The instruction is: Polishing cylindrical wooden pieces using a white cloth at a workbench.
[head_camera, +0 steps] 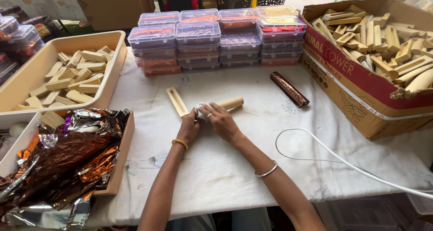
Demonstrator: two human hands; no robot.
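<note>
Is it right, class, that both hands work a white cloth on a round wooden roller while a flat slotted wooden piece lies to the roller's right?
Not quite. The flat slotted wooden piece lies left of the round wooden roller, as the head view shows. Both the left hand and right hand do hold the white cloth at the roller's end.

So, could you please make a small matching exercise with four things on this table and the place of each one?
Things:
1. wooden roller
2. dark wrapped stick
3. foil sheets
4. plastic boxes

Places:
A. stacked at the far edge of the table
B. in the wooden tray at the left
C. under both hands, left hand and right hand
D. lying alone beside the cardboard box

Pairs: 1-C, 2-D, 3-B, 4-A
</note>
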